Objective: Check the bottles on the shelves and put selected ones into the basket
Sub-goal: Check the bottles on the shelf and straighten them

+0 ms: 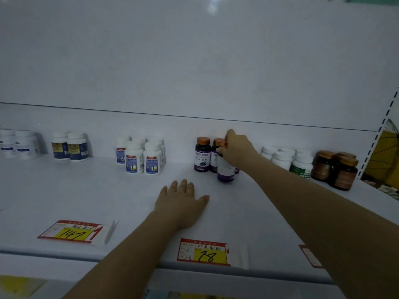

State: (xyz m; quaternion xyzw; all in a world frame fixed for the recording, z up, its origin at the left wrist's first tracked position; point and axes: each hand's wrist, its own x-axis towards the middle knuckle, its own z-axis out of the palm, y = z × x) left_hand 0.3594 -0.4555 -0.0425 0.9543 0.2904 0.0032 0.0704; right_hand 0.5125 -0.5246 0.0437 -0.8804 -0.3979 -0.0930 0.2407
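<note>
While the left hand [181, 201] lay flat, fingers spread, on the white metal shelf [86, 190], the right hand [236, 151] was stretched to the far middle. Its fingers were curled round the copper-coloured cap of a dark purple plastic bottle [225, 169]. That bottle sat just nearer than two matching purple bottles [203, 155]; whether its base touched the shelf could not be told. The step appeared to be picking out a bottle to check. Next it would need lifting clear of its neighbours and turning to show the label. No basket was in view.
</note>
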